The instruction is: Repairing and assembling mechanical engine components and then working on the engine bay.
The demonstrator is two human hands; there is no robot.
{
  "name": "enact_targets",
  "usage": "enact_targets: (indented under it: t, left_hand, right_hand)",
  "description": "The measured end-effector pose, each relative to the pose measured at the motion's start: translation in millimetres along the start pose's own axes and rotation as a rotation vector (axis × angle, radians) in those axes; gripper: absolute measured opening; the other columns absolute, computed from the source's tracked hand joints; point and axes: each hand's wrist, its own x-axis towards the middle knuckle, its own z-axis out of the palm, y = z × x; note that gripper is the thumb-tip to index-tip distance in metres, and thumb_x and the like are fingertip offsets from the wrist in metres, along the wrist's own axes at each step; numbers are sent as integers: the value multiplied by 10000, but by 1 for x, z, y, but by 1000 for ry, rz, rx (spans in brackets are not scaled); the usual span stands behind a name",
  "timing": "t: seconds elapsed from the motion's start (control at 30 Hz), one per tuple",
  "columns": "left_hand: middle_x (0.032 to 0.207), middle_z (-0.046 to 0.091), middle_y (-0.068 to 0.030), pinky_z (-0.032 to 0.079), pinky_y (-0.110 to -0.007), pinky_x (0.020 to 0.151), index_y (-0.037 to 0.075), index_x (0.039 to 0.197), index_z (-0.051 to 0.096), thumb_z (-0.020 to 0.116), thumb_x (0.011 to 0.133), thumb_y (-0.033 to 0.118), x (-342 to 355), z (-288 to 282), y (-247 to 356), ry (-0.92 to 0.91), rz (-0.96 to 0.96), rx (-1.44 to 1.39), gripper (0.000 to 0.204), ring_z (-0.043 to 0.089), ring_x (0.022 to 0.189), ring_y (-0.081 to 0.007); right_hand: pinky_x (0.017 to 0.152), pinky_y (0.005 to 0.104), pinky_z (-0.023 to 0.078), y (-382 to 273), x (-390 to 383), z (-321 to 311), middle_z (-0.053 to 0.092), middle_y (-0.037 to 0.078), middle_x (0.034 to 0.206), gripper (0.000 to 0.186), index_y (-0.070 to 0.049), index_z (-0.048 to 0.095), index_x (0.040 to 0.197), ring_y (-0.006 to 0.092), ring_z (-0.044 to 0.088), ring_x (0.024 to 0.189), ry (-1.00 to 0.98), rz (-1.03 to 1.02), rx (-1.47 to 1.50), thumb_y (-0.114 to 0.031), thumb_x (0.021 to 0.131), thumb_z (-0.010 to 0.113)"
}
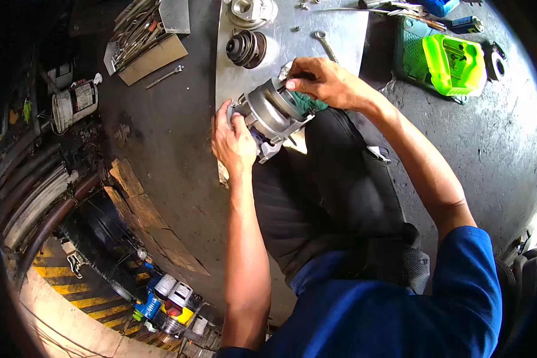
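Note:
A grey metal cylindrical housing (267,111), with lugs and bolts like an alternator's, lies tilted over my knees at the near edge of a metal sheet. My left hand (234,143) is closed around its left end, thumb on top. At the right end, my right hand (321,82) has thumb and fingers pinched together by the rim; whatever is between them is too small to make out. Green cloth (304,104) shows beneath that hand, against the housing. Beyond lie a dark ribbed round part (244,49), a pale metal end cover (252,11) and a wrench (326,45).
The metal sheet (346,27) lies under the parts. At far left, a tray of tools (138,36) stands beside another wrench (164,77). A bright green open container (459,65) is at the right. Cardboard (155,224) and a white bucket (76,106) are left.

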Motion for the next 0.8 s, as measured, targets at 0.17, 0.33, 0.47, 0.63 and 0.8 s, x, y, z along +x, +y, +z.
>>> enact_targets:
  t: [0.17, 0.33, 0.47, 0.63, 0.8]
  left_hand:
    - [1227, 640, -207, 456, -467, 954, 71, 1245, 631, 476, 943, 250, 0, 1, 0, -12, -18, 8, 384, 608, 1118, -414]
    - [1229, 639, -212, 454, -472, 959, 68, 1248, 630, 475, 943, 263, 0, 0, 1, -2, 2, -9, 394, 608, 1120, -415]
    - [1229, 639, -217, 455, -472, 959, 67, 1252, 629, 468, 943, 274, 0, 0, 1, -16, -2, 1, 405, 613, 1115, -417]
    - [1230, 639, -215, 456, -472, 957, 67, 1253, 630, 460, 945, 274, 0, 1, 0, -10, 7, 0, 408, 614, 1116, -414]
    - [1225, 641, -215, 455, -473, 956, 64, 1252, 631, 455, 949, 271, 0, 1, 0, -13, 15, -5, 407, 614, 1115, -413]
  right_hand:
    - [805, 394, 497, 4, -3, -1, 678, 157, 974, 337, 5, 627, 1078, 251, 646, 898, -39, -189, 192, -272, 905, 711]
    - [783, 388, 509, -1, -7, -4, 685, 143, 963, 372, 5, 640, 1103, 230, 646, 861, 29, 0, 181, -330, 945, 673]
    - [829, 357, 522, 5, -6, -6, 698, 120, 956, 366, -5, 642, 1143, 222, 666, 904, -115, 117, 141, -327, 968, 644]
    - [945, 296, 471, 12, -7, 1, 652, 86, 999, 313, -13, 629, 1163, 145, 610, 1022, 15, -207, 183, -272, 987, 629]
    - [946, 302, 467, 6, -7, -3, 646, 64, 1069, 238, -9, 628, 1166, 136, 590, 1049, -70, 95, 311, -175, 997, 608]
